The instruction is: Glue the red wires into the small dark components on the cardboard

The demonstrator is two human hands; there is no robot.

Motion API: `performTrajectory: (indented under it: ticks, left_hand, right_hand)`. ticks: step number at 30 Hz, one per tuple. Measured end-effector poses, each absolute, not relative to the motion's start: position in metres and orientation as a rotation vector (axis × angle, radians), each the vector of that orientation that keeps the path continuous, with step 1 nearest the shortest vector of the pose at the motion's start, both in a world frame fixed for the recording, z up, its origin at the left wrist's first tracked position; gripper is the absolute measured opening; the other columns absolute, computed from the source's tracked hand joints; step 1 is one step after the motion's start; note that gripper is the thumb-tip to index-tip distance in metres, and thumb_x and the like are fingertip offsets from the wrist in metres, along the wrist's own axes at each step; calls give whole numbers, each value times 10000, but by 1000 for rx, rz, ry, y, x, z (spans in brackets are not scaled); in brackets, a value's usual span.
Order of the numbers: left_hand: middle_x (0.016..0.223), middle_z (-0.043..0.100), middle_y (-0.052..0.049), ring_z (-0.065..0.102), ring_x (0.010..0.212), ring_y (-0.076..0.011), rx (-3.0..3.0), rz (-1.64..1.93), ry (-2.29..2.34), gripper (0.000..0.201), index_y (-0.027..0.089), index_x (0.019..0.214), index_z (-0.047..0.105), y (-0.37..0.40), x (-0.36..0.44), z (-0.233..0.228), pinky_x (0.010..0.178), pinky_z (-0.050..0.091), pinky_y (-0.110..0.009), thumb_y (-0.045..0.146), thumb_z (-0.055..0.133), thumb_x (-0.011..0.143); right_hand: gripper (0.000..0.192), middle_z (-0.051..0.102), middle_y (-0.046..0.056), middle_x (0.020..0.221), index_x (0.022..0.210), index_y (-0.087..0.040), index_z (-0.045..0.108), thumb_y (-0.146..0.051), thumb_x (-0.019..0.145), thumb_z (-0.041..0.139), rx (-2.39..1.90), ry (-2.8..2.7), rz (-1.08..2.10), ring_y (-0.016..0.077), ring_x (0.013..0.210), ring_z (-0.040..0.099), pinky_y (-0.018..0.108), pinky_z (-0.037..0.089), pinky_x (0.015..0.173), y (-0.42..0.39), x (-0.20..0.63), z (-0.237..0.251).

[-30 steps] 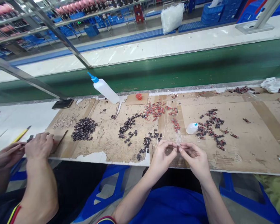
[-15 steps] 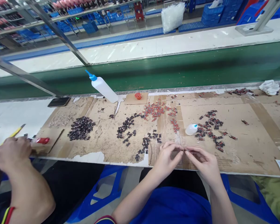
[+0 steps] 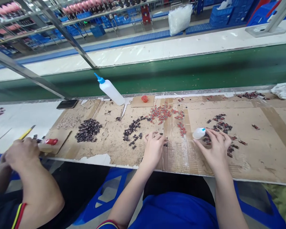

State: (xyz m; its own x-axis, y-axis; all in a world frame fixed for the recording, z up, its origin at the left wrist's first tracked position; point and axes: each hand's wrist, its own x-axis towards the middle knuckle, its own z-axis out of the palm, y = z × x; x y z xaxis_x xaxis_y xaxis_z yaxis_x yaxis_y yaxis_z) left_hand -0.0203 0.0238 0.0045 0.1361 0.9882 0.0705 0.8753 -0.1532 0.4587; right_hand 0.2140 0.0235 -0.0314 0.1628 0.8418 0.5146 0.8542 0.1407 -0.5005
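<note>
Resting spread, empty fingers on loose parts: left hand (image 3: 153, 147) over dark pieces (image 3: 133, 131), right hand (image 3: 216, 148) over red-and-dark pieces (image 3: 220, 122); tiny, light, rigid, likely best pinched by their ends.

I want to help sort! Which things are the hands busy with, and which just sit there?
Busy with: left hand on small dark parts; right hand on red-and-dark parts.
Just sitting: blue-tipped bottle, red cap, phone.

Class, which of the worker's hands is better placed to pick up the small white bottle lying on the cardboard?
Probably the right hand: its fingers spread beside the small white bottle, while the left hand rests farther away on dark parts.
</note>
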Motion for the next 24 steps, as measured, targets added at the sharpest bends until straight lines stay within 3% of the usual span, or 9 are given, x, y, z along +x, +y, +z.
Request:
performTrajectory:
  ticks: [4, 7, 11, 16, 24]
  left_hand:
    - [894, 744, -32, 480, 1142, -283, 2111, 369, 1762, 158, 241, 790, 694, 30, -17, 4, 981, 275, -492, 133, 607, 865]
    - [965, 722, -62, 475, 1113, -289, 2123, 302, 1777, 176, 235, 875, 699, 30, -17, 3, 971, 284, -493, 109, 576, 873]
    - [986, 697, -58, 493, 1058, -260, 2127, 358, 1741, 258, 265, 922, 717, 23, -15, 9, 946, 305, -462, 94, 526, 894]
    - [905, 746, 0, 549, 1053, -230, 1982, 542, 1546, 105, 295, 821, 745, 13, 8, 5, 941, 307, -438, 229, 669, 852]
    - [910, 745, -19, 519, 1132, -274, 2060, 727, 1660, 27, 301, 799, 765, 0, 16, -19, 934, 312, -469, 308, 740, 791]
  right_hand:
    - [343, 650, 139, 1090, 934, -206, 620, -527, 813, 615, -1635, -1633, 99, 361, 1229, 401, 554, 361, 992, 33, 207, -33]
    - [365, 670, 130, 1085, 928, -211, 552, -515, 764, 668, -1599, -1447, 334, 331, 1185, 513, 533, 403, 980, 29, 204, -27]
    - [418, 714, 62, 909, 865, -227, 524, -476, 648, 781, -1432, -1098, 684, 249, 854, 685, 419, 529, 781, 16, 202, -20]
    - [401, 654, -3, 682, 793, -182, 624, -431, 562, 838, -1296, -808, 710, 130, 533, 574, 264, 454, 507, 8, 205, -20]
    - [367, 587, -14, 566, 653, -171, 592, -500, 641, 756, -1274, -665, 759, 100, 438, 481, 220, 344, 399, 4, 197, -27]
